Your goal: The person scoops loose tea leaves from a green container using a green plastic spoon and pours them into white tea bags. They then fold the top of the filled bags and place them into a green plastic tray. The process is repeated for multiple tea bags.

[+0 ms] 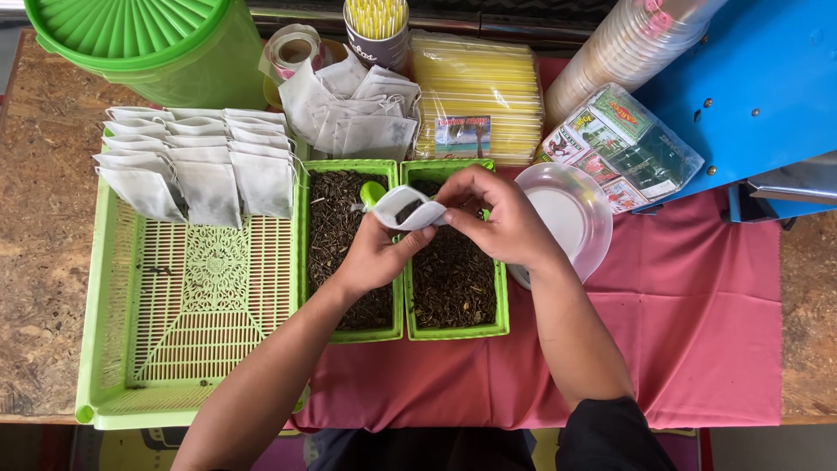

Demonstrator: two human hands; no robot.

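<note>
Nearest me, my left hand comes up over the left tray of dark loose leaf, its grip closed on the lower edge of a small white bag. My right hand pinches the bag's right side, fingers narrowed on the rim to keep the mouth spread. The bag hangs above the seam between the left tray and the right tray, clear of both.

I judge the bag very light, soft and limp, a thin filter-type paper that creases easily and could tear if pulled hard; a little leaf already shows inside. It is best taken by the edges at the mouth, as both hands do. Its long axis runs roughly left to right, the mouth facing up toward me. A green scoop sits just at its left end, touching or nearly so; I cannot tell which.

To the left, a green basket carries rows of filled bags at its far end. Farther back lie empty bags, a yellow straw pack and a green tub.
</note>
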